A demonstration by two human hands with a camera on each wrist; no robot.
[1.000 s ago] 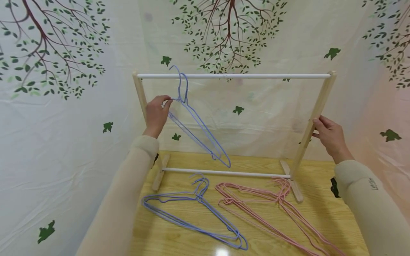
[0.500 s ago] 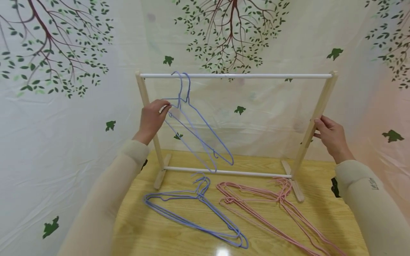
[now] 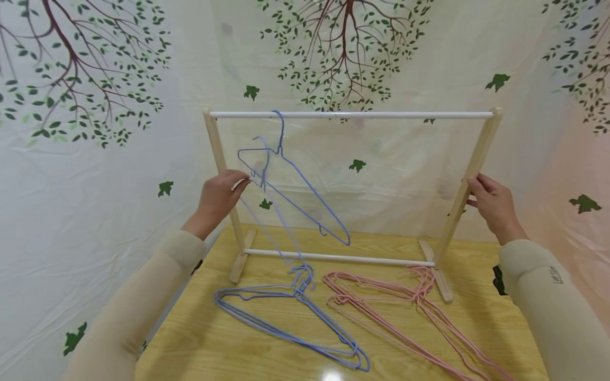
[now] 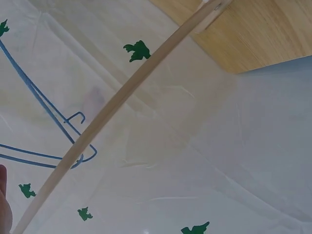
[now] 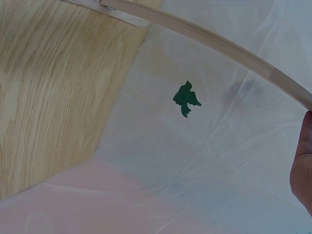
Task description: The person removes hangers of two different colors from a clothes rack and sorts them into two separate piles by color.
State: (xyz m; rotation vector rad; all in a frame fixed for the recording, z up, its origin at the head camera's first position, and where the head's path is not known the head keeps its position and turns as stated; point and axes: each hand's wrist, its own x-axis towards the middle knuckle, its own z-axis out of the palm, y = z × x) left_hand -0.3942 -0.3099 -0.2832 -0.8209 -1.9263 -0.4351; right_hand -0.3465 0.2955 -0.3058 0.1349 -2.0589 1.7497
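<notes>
My left hand (image 3: pixel 220 197) pinches a light blue wire hanger (image 3: pixel 268 156) by its shoulder, beside the rack's left post. That hanger's hook is below the top rail, off it. A darker blue hanger (image 3: pixel 310 191) hangs by its hook from the white rail (image 3: pixel 381 115) just behind. On the other side, my right hand (image 3: pixel 493 203) grips the rack's wooden right post (image 3: pixel 478 151). In the left wrist view only a bit of the left hand (image 4: pixel 4 209) shows at the edge, with blue wire (image 4: pixel 36 95) behind the post. The right wrist view shows the right hand (image 5: pixel 303 178) at the post.
Several blue hangers (image 3: pixel 286 333) lie stacked on the wooden table (image 3: pixel 200 349) in front of the rack. To their right lie several pink hangers (image 3: pixel 376 312). A lower white bar (image 3: pixel 362 259) joins the rack's feet. A leaf-printed curtain (image 3: pixel 405 174) stands behind.
The light blue hanger has come off the rail, and my left hand has moved it down and left, away from the hanging one. The right hand has stayed on the post.
</notes>
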